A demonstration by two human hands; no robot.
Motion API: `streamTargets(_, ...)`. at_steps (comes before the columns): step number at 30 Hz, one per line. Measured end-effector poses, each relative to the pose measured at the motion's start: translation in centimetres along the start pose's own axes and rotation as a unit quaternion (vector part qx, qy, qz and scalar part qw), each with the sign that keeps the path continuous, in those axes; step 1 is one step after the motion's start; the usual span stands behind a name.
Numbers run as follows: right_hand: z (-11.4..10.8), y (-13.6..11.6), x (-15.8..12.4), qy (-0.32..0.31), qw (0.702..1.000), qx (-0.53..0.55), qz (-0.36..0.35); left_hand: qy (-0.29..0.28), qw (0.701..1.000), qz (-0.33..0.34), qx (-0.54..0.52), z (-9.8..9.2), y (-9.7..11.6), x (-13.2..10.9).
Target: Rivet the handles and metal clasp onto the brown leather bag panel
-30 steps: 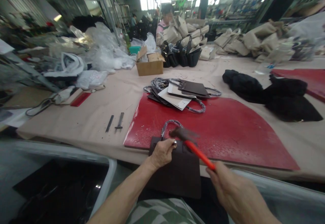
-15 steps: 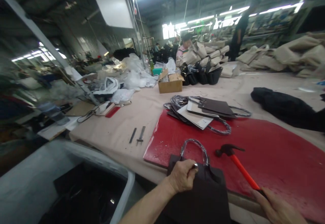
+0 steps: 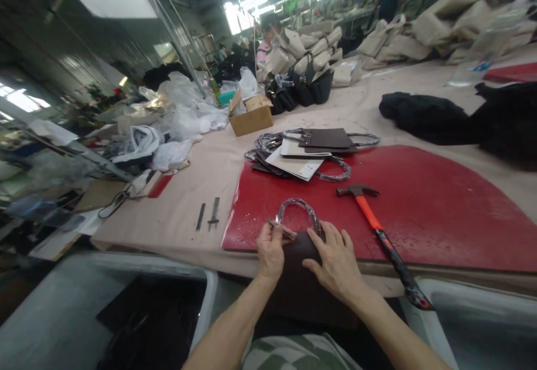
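A dark brown bag panel (image 3: 300, 280) hangs at the table's near edge, its looped handle (image 3: 298, 202) wrapped in clear film and standing up from the top. My left hand (image 3: 271, 249) is closed in a pinch at the panel's upper left, beside the handle's base; a thin edge shows above the fingers. My right hand (image 3: 335, 252) lies over the panel's upper right, with thumb and fingers apart, touching near the handle's other base. To the right, a claw hammer (image 3: 373, 219) with an orange and black handle lies on the red board (image 3: 428, 207), its grip end jutting past the edge.
Several panels with wrapped handles (image 3: 323, 140) are piled on the board's far side. Two slim metal tools (image 3: 213, 213) lie left of it. A carton (image 3: 251, 121) and black cloth (image 3: 423, 115) stand farther back. Bins (image 3: 210, 286) flank me below; a person (image 3: 266, 42) is behind the beige bags.
My right hand has put the hammer down on the board and moved left onto the panel. The shiny metal end in my left fist no longer shows. The view has turned right and downward.
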State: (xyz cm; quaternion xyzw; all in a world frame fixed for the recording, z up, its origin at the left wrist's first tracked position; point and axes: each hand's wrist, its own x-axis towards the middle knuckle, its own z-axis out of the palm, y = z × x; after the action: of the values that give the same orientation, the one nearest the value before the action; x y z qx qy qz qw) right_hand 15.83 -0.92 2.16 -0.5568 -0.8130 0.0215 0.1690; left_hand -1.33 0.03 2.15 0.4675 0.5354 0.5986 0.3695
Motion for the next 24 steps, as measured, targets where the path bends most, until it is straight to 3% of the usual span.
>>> streamTargets(1, 0.2, 0.0, -0.1, -0.005, 1.000, 0.005, 0.006, 0.040, 0.998, -0.026, -0.034, -0.4, 0.4, 0.4)
streamTargets(3, 0.1, 0.1, -0.2, -0.016, 1.000, 0.017, 0.009, 0.066, 0.997, -0.032, -0.039, -2.0, 1.3, 1.6)
streamTargets(6, -0.3, 0.3, -0.2, -0.025, 0.999, 0.029, 0.009, 0.089, 0.993, -0.010, 0.078, -6.2, 2.1, 4.6)
streamTargets(8, -0.3, 0.4, -0.2, -0.019, 0.999, 0.026, 0.005, 0.122, 0.968, -0.013, 0.221, -9.6, 2.0, 6.9)
streamTargets(10, 0.0, 0.5, -0.3, 0.004, 1.000, 0.014, -0.004, 0.142, 0.923, -0.037, 0.355, -12.7, 1.6, 8.9)
streamTargets(12, 0.7, 0.8, -0.3, 0.040, 0.999, -0.001, -0.021, 0.157, 0.888, -0.060, 0.427, -15.2, 1.2, 10.6)
streamTargets(14, 1.6, 1.3, -0.3, 0.074, 0.996, -0.012, -0.039, 0.169, 0.875, -0.069, 0.448, -17.0, 0.7, 12.0)
streamTargets(18, 2.9, 2.4, -0.1, 0.110, 0.991, -0.018, -0.067, 0.184, 0.854, -0.096, 0.477, -19.4, 0.0, 13.9)
streamTargets(21, 3.4, 2.4, 0.4, 0.099, 0.993, -0.008, -0.063, 0.185, 0.841, -0.112, 0.496, -20.8, -0.2, 14.2)
streamTargets(23, 3.1, 1.8, 0.6, 0.061, 0.998, 0.003, -0.036, 0.178, 0.839, -0.115, 0.502, -19.8, -0.4, 14.4)
streamTargets(24, 2.5, 1.4, 0.5, 0.030, 0.999, 0.007, -0.015, 0.170, 0.842, -0.112, 0.500, -18.1, -0.7, 14.8)
